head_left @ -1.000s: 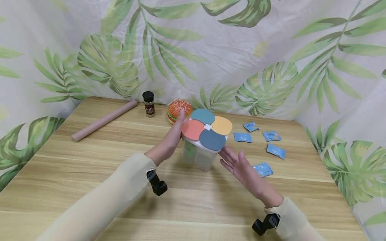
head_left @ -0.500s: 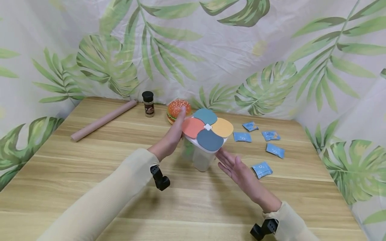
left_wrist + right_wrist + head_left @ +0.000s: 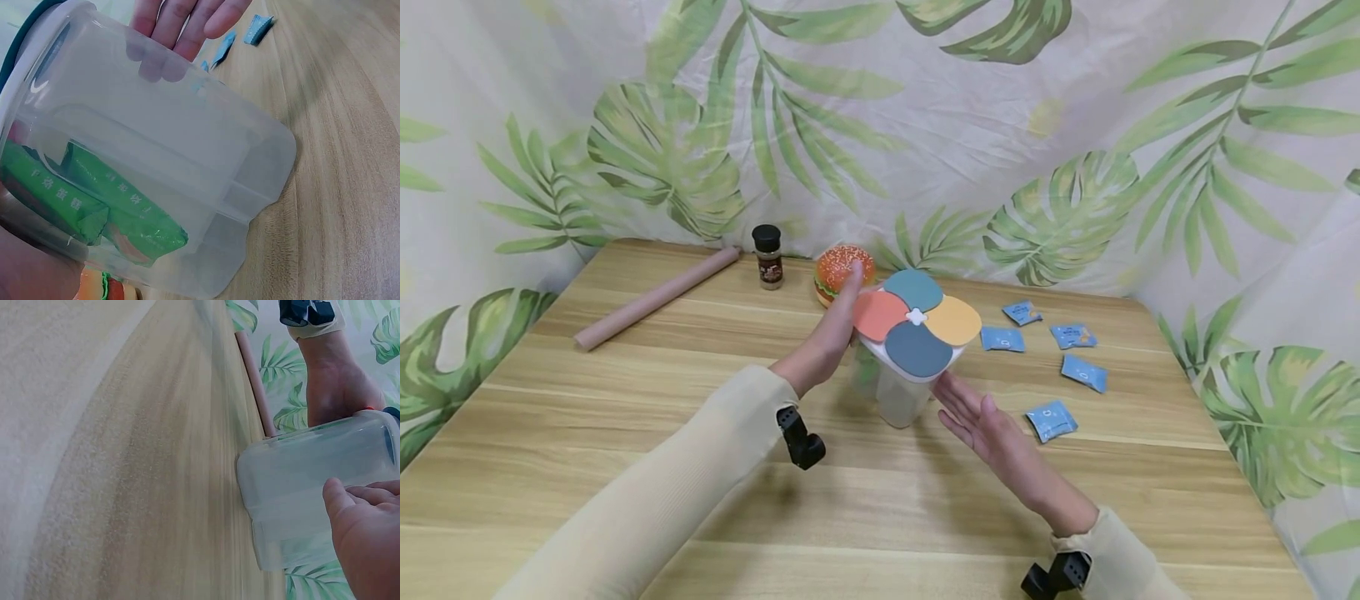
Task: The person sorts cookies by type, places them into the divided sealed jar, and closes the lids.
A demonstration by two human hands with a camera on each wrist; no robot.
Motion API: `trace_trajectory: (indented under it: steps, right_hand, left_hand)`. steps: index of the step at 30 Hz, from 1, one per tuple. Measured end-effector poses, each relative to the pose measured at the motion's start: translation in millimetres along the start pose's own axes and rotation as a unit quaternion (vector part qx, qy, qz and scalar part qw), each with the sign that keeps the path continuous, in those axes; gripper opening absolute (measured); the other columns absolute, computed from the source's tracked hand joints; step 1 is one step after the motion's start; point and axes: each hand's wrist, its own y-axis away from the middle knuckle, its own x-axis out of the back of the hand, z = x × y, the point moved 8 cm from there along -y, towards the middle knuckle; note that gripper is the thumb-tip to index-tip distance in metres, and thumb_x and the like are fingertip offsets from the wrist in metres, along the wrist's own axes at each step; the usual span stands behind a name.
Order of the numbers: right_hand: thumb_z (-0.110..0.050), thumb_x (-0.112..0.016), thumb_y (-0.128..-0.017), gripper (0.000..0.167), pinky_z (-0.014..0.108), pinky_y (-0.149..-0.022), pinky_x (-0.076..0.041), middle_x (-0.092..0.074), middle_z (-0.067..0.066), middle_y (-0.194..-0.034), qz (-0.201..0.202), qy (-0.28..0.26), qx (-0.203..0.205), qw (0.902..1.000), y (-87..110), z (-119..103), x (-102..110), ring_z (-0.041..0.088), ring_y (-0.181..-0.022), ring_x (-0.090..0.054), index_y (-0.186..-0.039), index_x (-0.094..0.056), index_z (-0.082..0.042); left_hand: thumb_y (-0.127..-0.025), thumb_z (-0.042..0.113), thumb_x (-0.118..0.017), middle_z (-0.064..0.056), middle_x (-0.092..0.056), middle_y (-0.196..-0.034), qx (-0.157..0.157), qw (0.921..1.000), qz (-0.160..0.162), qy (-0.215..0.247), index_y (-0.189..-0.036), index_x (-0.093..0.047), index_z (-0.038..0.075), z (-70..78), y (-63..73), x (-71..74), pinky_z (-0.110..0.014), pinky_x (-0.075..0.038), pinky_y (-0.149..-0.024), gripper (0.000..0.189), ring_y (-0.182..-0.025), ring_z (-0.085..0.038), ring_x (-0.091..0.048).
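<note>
A clear container [image 3: 901,404] with a four-petal lid [image 3: 917,350] stands upright on the counter [image 3: 865,533], between the two hands; the lid's petals are teal, coral, yellow and dark blue, around a small white centre piece; the left wrist view shows two green packets [image 3: 137,209] inside, lying near the wall on the left hand's side.

The left hand [image 3: 827,337] lies against the container's left side, thumb straight and raised; its other fingers are hidden, so I cannot tell whether they curl; the right hand [image 3: 1000,437] has its fingers extended at the opposite wall, thumb apart from them, palm open.

Behind the left hand sits a toy burger [image 3: 842,265]; left of that stand a black-capped jar [image 3: 768,260] and, farther left, a pinkish rod [image 3: 658,298] lying at a slant; five blue packets [image 3: 1052,422] lie scattered to the right; leaf-patterned cloth [image 3: 970,125] hangs behind.
</note>
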Motion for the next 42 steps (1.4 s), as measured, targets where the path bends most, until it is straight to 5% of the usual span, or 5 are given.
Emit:
trace_trajectory:
  steps: [5,12,19,31,42]
  right_hand:
    - [-0.043,-0.006,-0.115,0.074,0.017,-0.124,-0.031,0.000,0.037,-0.170,0.003,0.001,0.002,1.0000,0.1,2,0,-0.001,-0.156,-0.029,-0.161,-0.002,0.015]
    - [-0.034,-0.010,-0.117,0.066,0.017,-0.119,-0.039,-0.026,0.036,-0.166,0.043,0.095,-0.028,0.9941,1.0,3,11,0.049,-0.154,-0.029,-0.160,-0.022,0.015]
    - [-0.017,-0.045,-0.114,0.037,0.024,-0.102,-0.058,-0.074,0.016,-0.132,0.081,0.302,-0.024,0.9494,1.7,-23,29,0.026,-0.123,-0.072,-0.140,-0.065,0.000]
    - [0.009,-0.078,-0.086,0.039,0.015,-0.093,-0.056,-0.077,0.008,-0.114,0.136,0.399,0.195,0.8856,-12.0,-84,31,0.012,-0.105,-0.070,-0.122,-0.076,-0.006]
    - [-0.003,-0.085,-0.086,0.059,0.023,-0.120,-0.044,-0.065,0.012,-0.146,0.068,0.485,0.195,0.8498,-33.5,-72,26,0.029,-0.138,-0.061,-0.141,-0.067,-0.008]
  left_hand:
    - [-0.105,0.069,-0.003,-0.005,-0.026,-0.175,-0.003,1.0000,0.001,-0.009,-0.167,-0.028,0.012,0.8,-0.3,1.2,-0.051,-0.008,-0.136,0.088,-0.165,-0.024,-0.016]
    - [-0.110,0.062,-0.009,-0.005,-0.037,-0.170,-0.085,0.9882,0.056,-0.114,-0.163,-0.037,0.010,14.4,4.7,17.1,-0.046,-0.019,-0.135,0.079,-0.162,-0.023,-0.029]
    - [-0.112,0.060,-0.024,-0.007,-0.042,-0.168,-0.259,0.9266,0.087,-0.258,-0.161,-0.042,0.010,49.4,36.8,29.4,-0.046,-0.032,-0.131,0.072,-0.158,-0.026,-0.037]
    - [-0.095,0.031,-0.079,-0.012,-0.066,-0.145,-0.453,0.7708,0.006,-0.448,-0.140,-0.067,0.006,73.6,86.6,-9.3,-0.047,-0.046,-0.121,0.053,-0.140,-0.030,-0.061]
    - [-0.090,0.032,-0.084,-0.010,-0.073,-0.136,-0.465,0.7334,-0.034,-0.494,-0.133,-0.073,0.008,66.5,90.0,-22.2,-0.038,-0.056,-0.109,0.051,-0.130,-0.023,-0.069]
